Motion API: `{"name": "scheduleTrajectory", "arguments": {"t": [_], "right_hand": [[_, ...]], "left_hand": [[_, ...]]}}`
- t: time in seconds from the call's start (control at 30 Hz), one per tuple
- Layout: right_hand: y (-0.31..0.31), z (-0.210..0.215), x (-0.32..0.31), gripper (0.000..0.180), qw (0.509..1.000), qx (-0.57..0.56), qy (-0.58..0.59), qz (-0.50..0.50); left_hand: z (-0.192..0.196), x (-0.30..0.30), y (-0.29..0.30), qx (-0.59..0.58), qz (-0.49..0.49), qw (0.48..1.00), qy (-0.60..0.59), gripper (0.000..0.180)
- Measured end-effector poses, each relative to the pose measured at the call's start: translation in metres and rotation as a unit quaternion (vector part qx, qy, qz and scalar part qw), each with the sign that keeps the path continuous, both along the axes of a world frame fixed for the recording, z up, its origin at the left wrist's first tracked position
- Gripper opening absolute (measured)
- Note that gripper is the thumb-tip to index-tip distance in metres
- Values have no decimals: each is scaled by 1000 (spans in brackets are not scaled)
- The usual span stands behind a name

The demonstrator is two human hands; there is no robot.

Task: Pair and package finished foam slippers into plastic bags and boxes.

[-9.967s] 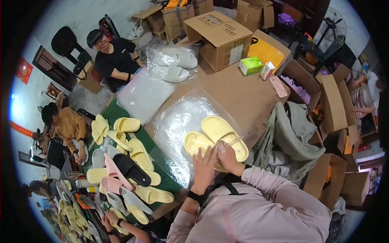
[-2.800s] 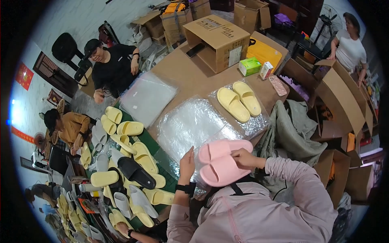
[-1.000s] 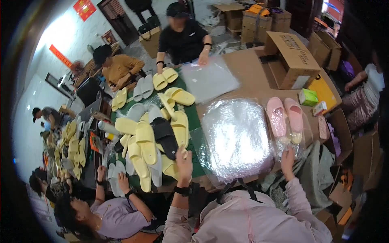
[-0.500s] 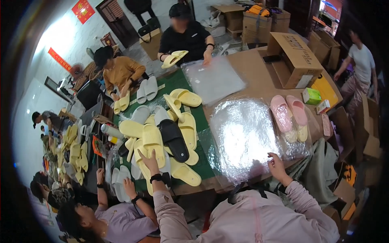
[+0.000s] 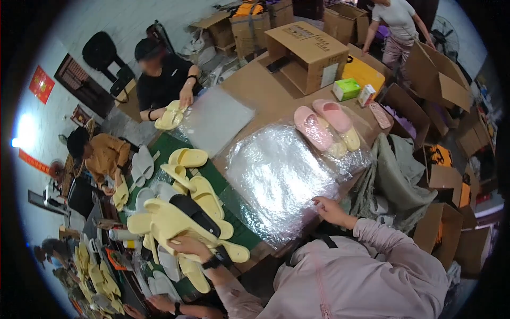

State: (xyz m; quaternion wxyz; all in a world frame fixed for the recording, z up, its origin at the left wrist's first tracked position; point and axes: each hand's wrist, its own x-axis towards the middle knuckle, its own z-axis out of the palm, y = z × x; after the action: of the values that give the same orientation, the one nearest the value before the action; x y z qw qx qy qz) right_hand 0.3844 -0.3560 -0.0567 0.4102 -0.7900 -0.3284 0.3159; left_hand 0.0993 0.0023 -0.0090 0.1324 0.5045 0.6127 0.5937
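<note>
My left hand [image 5: 189, 248] is closed on the edge of a pale yellow slipper [image 5: 172, 219], held over the heap. Around it lie more yellow slippers [image 5: 206, 196], a black slipper [image 5: 194, 213] and grey ones [image 5: 146, 198], on a green mat [image 5: 240, 226]. My right hand [image 5: 333, 211] is at the near right edge of a stack of clear plastic bags [image 5: 276, 178], fingers bent and slightly apart, with nothing visible in them. Beyond the bags, pink slippers [image 5: 312, 127] lie on clear plastic with yellow ones partly under them.
Across the table a person in black [image 5: 164, 80] handles a bagged yellow slipper beside more plastic bags [image 5: 220, 119]. Coworkers sit along the left. A cardboard box [image 5: 308, 53] and a green packet [image 5: 346, 89] stand at the far side. Grey sacking [image 5: 390, 178] hangs at the right.
The whole view has turned toward the right. My left hand has taken hold of a yellow slipper and raised it. The person across has brought a hand to their yellow slipper.
</note>
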Motion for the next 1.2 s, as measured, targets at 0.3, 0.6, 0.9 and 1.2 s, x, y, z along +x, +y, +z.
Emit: {"name": "scheduleTrajectory", "arguments": {"t": [0.3, 0.6, 0.9, 1.2], "right_hand": [[-4, 4, 4, 32, 1000, 18, 5, -10], [-8, -9, 21, 27, 1000, 9, -2, -6], [97, -50, 32, 37, 939, 32, -231, 254], [169, -58, 5, 30, 935, -89, -248, 237]], "left_hand": [[-12, 160, -133, -179, -241, 954, 19, 23], [-100, 175, -156, -285, -483, 828, 24, 42], [-93, 122, -192, -456, -524, 712, 104, 27], [-101, 90, -212, -406, -504, 757, 86, 24]]}}
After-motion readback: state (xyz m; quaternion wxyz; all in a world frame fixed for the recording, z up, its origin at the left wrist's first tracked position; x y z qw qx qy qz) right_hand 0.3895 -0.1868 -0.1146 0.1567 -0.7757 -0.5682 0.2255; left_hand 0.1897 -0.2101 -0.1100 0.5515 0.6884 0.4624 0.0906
